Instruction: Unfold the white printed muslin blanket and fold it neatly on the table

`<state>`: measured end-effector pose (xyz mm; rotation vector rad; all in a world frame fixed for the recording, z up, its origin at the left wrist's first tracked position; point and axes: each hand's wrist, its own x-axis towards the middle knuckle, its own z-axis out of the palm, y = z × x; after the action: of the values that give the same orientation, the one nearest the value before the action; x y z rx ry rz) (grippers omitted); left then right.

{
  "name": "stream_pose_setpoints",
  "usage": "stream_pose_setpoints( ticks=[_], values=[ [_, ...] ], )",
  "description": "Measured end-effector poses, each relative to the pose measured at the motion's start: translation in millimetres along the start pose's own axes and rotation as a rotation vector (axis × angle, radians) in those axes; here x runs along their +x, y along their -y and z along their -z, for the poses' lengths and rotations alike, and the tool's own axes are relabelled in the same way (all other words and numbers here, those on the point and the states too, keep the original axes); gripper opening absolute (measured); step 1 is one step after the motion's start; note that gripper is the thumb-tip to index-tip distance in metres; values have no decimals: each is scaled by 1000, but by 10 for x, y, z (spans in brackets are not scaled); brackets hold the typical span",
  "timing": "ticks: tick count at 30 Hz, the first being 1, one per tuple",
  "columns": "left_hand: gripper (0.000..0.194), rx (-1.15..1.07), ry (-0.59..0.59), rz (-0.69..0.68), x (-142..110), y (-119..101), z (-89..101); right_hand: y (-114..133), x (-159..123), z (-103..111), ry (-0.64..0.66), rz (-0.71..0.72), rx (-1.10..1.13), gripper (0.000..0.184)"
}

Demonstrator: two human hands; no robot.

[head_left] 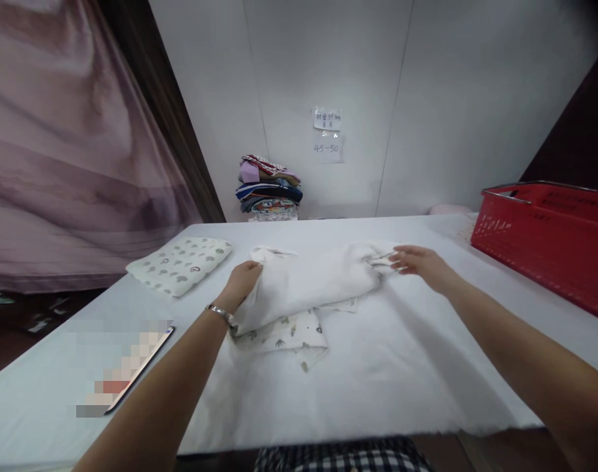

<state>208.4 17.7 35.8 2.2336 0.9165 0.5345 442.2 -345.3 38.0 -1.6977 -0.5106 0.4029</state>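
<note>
A white garment (309, 278) with a printed side showing small leaf-like motifs lies partly turned over on the white table, its printed part (289, 331) facing up along the near edge. My left hand (244, 283), with a metal band at the wrist, pinches the garment's left edge. At the opposite end, my right hand (413, 260) has its fingertips on the bunched edge of the same cloth, apparently gripping it lightly. The garment's exact kind is hard to make out because it is folded over.
A folded white cloth with grey print (181, 262) lies at the back left. A phone (139, 370) rests on the left of the table (378, 387). The red basket (545, 242) stands at right. Beyond the far edge is a stack of folded clothes (269, 190) against the wall.
</note>
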Motion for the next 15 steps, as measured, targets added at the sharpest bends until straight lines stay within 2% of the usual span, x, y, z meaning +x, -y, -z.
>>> stream_pose_setpoints(
  ticks=[3,6,8,11,13,15],
  values=[
    [29,23,-8,29,-6,125,1,-389,-23,-172,30,-64,-300,24],
    [35,35,-50,-72,-175,93,73,-671,-2,-338,-42,-69,-496,28],
    [38,73,-57,-161,-332,38,140,-753,28,-474,-68,-158,-382,31],
    [45,180,-21,-257,-575,22,222,-728,71,-677,14,-323,-36,22],
    [51,262,13,-370,-714,88,248,-620,104,-717,55,-323,154,20],
    [58,348,31,-509,-820,200,257,-445,163,-598,6,-217,341,22]
  ],
)
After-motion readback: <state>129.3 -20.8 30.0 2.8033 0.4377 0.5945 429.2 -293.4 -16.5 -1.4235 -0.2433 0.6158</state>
